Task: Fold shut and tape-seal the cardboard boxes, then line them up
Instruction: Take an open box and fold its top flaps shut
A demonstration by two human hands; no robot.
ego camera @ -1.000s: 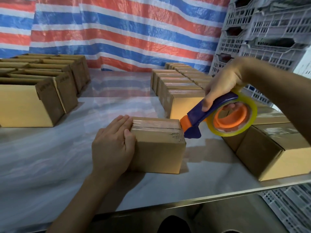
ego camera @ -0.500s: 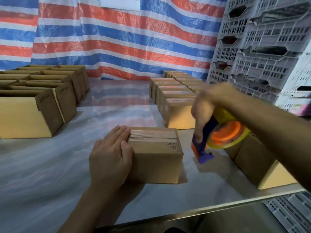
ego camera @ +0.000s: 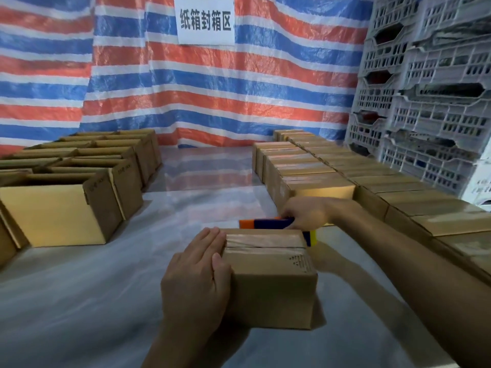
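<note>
A small closed cardboard box (ego camera: 271, 277) with clear tape along its top seam sits on the table in front of me. My left hand (ego camera: 196, 274) lies against its left end, fingers straight over the top edge and thumb on the near face. My right hand (ego camera: 305, 212) reaches behind the box and grips the blue and orange tape dispenser (ego camera: 268, 223), which lies low on the table just past the box's far edge. Most of the dispenser is hidden by the box.
Rows of sealed boxes (ego camera: 318, 179) line the right side of the table. Open, unsealed boxes (ego camera: 66, 208) stand on the left. Grey plastic crates (ego camera: 430, 102) are stacked at the right. A striped tarp with a paper sign (ego camera: 206, 21) hangs behind.
My right hand carried the tape dispenser from the box's right side down and behind the box onto the table. My left hand stayed on the box. The camera tilted upward.
</note>
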